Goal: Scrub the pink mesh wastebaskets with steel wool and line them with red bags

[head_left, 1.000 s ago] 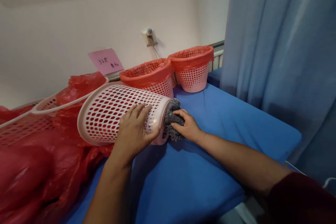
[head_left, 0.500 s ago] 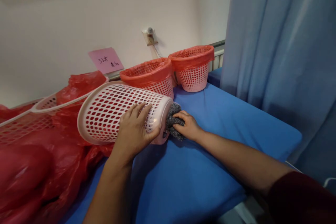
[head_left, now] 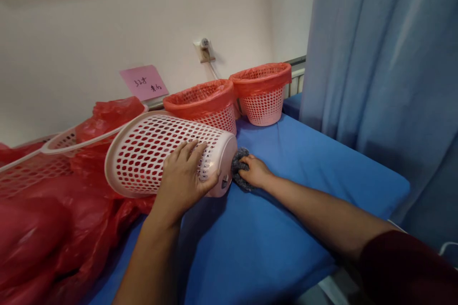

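The only view comes from a camera worn on the person's head, set above and behind the fingers of the left hand (head_left: 184,178) and right hand (head_left: 255,171). It faces forward and tilts down, near enough that both hands fall around mid-frame, with the left forearm (head_left: 150,252) and right forearm (head_left: 315,209) running in from the lower part. Its sight line passes over the fingers to the wall socket (head_left: 205,51) beyond them. It reaches red plastic bags (head_left: 39,233) left of the fingers and a blue curtain (head_left: 375,71) to their right.
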Available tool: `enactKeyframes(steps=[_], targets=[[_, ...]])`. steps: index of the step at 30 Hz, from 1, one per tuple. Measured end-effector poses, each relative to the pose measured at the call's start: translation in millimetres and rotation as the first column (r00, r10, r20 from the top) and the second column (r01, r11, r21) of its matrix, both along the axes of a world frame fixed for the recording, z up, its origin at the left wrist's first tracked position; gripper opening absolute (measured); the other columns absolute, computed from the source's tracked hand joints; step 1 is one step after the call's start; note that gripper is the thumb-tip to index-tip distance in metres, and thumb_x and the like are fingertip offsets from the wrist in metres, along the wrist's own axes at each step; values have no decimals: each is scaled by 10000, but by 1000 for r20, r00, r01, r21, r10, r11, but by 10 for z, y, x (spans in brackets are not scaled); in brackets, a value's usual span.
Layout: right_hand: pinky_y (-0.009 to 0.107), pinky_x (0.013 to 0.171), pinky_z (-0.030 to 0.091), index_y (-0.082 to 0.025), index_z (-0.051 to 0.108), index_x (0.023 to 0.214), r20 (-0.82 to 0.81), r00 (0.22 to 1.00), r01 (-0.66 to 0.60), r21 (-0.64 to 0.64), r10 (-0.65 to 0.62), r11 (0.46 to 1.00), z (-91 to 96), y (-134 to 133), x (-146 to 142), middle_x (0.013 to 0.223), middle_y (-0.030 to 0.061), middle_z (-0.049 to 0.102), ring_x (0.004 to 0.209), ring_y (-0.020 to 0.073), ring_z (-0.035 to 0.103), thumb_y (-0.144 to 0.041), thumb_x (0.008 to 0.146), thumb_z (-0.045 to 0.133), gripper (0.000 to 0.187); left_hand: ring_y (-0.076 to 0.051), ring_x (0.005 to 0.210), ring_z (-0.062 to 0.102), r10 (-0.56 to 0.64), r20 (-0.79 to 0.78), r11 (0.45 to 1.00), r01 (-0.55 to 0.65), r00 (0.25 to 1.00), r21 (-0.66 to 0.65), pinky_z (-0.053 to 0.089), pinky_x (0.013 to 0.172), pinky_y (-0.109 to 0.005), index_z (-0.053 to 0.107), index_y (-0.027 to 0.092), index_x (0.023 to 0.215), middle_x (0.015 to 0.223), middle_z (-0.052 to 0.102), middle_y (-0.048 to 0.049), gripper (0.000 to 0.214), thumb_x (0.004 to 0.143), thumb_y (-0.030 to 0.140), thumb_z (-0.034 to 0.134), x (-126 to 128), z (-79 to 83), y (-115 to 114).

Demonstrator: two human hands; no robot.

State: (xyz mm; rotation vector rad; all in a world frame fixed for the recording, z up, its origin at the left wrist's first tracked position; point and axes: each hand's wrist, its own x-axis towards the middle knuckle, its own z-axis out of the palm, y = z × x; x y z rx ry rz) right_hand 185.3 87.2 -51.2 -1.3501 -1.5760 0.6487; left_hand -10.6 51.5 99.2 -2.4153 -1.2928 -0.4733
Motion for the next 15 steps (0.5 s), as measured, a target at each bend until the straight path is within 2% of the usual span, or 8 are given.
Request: enactKeyframes(steps=[2,4,8,10,12,15], targets=[[423,955,541,-209,743,965,4,1000,12,-20,-12,1000,-23,40,-14,966,52,674,942,234,676,-136,704,734,271,-402,1378,477,1,-4,1000,-1,1000,3,368,1149,-578,544,171,1374,1422,586,-186,622,828,460,617,-1,-3,0],[421,984,531,-225,739,990,-14,999,31,2,-31,1000,33,83,15,1002,49,677,988,230,671,-153,735,718,266,-406,1382,472,5,-8,1000,-5,1000,5,370,1148,-581,541,172,1377,1431,580,-188,627,826,461,619,-5,-8,5],[388,1145,421,-240,660,1251,-103,993,78,168,-61,983,219,159,133,1325,73,609,1284,205,559,-239,862,639,390,-405,1393,462,8,-18,1000,-8,1000,8,373,1149,-576,534,169,1384,1450,565,-189,628,835,463,614,-13,-19,18],[385,1169,395,-236,626,1310,-112,992,76,201,-54,977,227,179,157,1395,81,575,1336,201,524,-242,881,621,430,-400,1393,463,1,-19,1000,-1,1000,10,373,1152,-568,535,168,1383,1450,565,-187,626,839,468,611,-14,-21,21],[406,1130,436,-218,658,1261,-67,997,50,129,-41,990,158,181,140,1330,94,618,1270,223,580,-216,861,634,401,-398,1387,469,-1,-15,1000,1,1000,14,376,1149,-569,535,171,1381,1444,569,-185,625,838,470,611,-13,-20,21],[435,1017,520,-200,734,1072,11,1000,12,-8,-12,1000,27,175,92,1104,86,700,1064,257,678,-174,776,700,299,-406,1375,478,-4,-11,1000,4,1000,11,383,1140,-574,542,164,1372,1426,579,-190,623,831,463,617,-10,-13,17]])
